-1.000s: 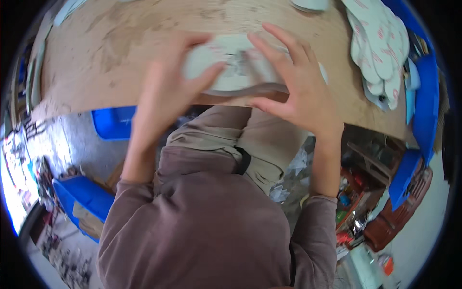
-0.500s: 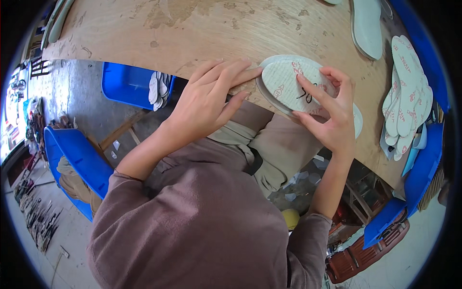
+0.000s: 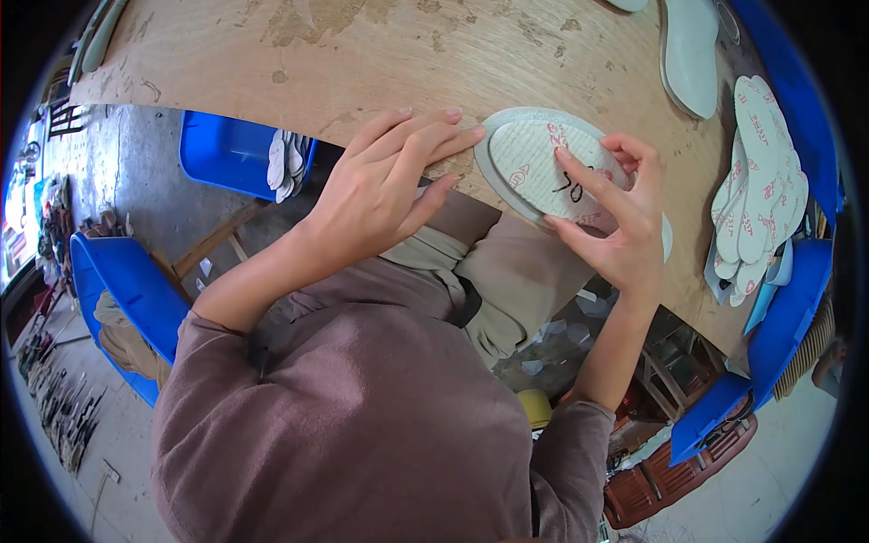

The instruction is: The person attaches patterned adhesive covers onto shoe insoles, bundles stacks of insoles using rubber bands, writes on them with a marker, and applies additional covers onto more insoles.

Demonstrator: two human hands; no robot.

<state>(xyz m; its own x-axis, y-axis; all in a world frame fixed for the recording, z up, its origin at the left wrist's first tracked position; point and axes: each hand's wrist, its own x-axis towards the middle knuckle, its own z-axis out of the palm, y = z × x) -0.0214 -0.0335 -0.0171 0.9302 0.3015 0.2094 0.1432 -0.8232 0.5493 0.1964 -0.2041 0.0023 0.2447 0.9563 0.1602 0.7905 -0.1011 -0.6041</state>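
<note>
An insole-shaped white sheet (image 3: 525, 172) with red print and black handwritten marks lies over a slightly larger grey insole (image 3: 485, 165) at the table's near edge. The grey rim shows round the sheet's rounded left end. My right hand (image 3: 625, 213) grips the sheet from the right, index finger on its face, thumb at the near edge and the other fingers curled at the far edge. My left hand (image 3: 385, 176) is open, fingers stretched over the table edge, their tips just left of the insole's rounded end. The right hand partly hides the insole's other end.
On the wooden table (image 3: 362, 81), a stack of printed insole sheets (image 3: 759, 185) lies at right, near a pale insole (image 3: 690, 63). Blue bins stand at left (image 3: 222, 154), lower left (image 3: 136, 290) and along the right edge (image 3: 792, 312). Scraps lie on the floor below.
The white sheet has shifted slightly toward me over the grey insole, so more grey rim shows at its far left. My left fingertips have drawn back a little from the edge.
</note>
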